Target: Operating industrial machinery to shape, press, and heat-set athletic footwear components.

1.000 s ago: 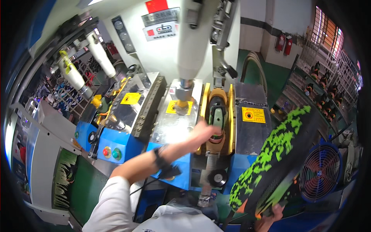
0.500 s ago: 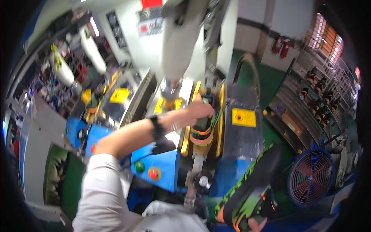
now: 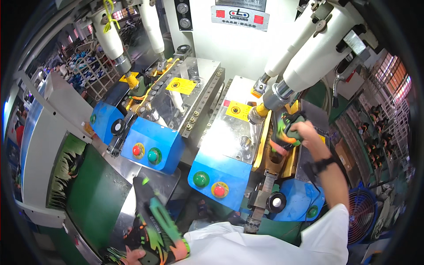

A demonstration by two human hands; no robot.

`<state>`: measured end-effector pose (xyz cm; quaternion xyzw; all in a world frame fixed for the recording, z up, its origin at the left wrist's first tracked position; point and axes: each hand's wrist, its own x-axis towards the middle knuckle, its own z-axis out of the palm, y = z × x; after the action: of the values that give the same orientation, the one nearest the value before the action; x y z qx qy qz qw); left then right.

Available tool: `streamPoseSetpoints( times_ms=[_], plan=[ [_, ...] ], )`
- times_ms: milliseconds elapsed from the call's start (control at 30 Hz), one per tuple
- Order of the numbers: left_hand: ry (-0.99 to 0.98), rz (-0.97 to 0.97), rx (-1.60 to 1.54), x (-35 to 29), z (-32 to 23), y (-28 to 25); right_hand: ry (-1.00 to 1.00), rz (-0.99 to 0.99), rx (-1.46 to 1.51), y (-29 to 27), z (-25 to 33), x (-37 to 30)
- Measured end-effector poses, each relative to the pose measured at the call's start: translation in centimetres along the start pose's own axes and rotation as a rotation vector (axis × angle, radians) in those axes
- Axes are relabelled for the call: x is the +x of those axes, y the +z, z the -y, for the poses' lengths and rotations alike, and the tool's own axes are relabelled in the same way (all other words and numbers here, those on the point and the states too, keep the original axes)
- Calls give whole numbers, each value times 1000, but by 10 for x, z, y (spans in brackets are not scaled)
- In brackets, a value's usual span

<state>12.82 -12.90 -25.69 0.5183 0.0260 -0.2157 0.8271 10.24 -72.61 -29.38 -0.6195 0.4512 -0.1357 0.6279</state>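
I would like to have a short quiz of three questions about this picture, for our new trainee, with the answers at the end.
1. Which hand holds the sports shoe at the lower left of the view?
2. True or false: the right hand is pressing a green button.
3. The second shoe is between side plates of which colour? A) blue B) yellow C) white

Key: 1. The left hand. 2. False: it is on the second shoe. 3. B.
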Motion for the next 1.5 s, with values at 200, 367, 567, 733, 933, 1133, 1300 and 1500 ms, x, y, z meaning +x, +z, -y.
streamPoseSetpoints(
  times_ms=[200, 367, 567, 733, 933, 1133, 1300, 1500],
  plan=[
    [-65, -22, 300, -12, -14, -47, -43, -95, -236, 22, 17, 2],
    [-164, 11, 465, -2, 14, -72, -201, -369, -593, 51, -9, -1],
    [-192, 50, 593, 21, 49, -116, -365, -374, -584, 82, -39, -8],
    [-314, -68, 448, 28, 32, -113, -378, -479, -564, 76, -52, 1],
    [-508, -396, -171, 77, 67, -164, -712, -603, -880, 89, -55, -56],
    [-348, -147, -124, 97, 60, -176, -974, 17, -850, 314, -51, -184],
    [-475, 28, -301, 80, 52, -189, -927, -1, -1181, 348, -90, -174],
    [-338, -484, -132, 12, 47, -218, -1061, 516, -360, 367, -154, -278]
  ],
)
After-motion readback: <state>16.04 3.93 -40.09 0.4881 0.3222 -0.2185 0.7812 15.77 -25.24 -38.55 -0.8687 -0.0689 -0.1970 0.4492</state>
